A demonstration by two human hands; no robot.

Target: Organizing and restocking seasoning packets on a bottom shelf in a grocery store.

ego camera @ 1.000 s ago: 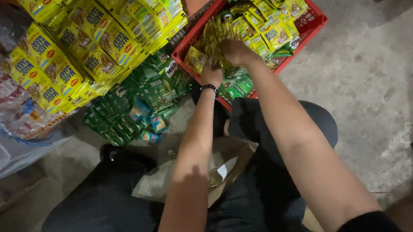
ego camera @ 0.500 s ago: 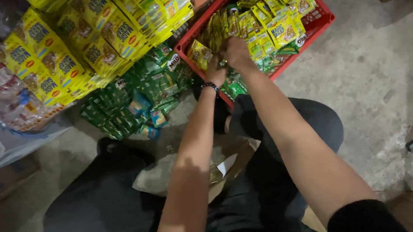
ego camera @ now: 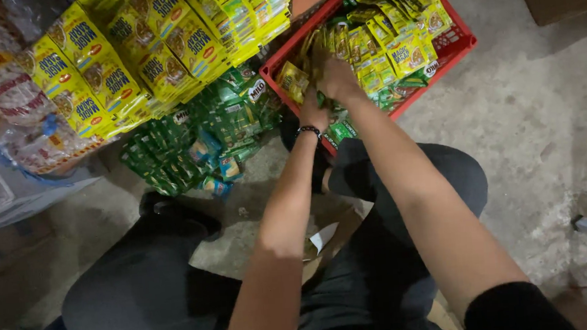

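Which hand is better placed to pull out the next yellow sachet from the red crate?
Probably the right hand: it is already among the yellow sachets inside the red crate. The left hand sits at the crate's near edge.

Single head-worn view, looking steeply down and forward, close over lap, floor (ego camera: 543, 136), red crate (ego camera: 459, 43)

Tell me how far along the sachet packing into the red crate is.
Done: the red plastic crate already holds many yellow sachet strips and some green ones. In hand: the left hand and right hand are together in the crate on a bunch of yellow sachets. Left: a pile of green sachet packs on the floor and stacked yellow packs outside the crate.
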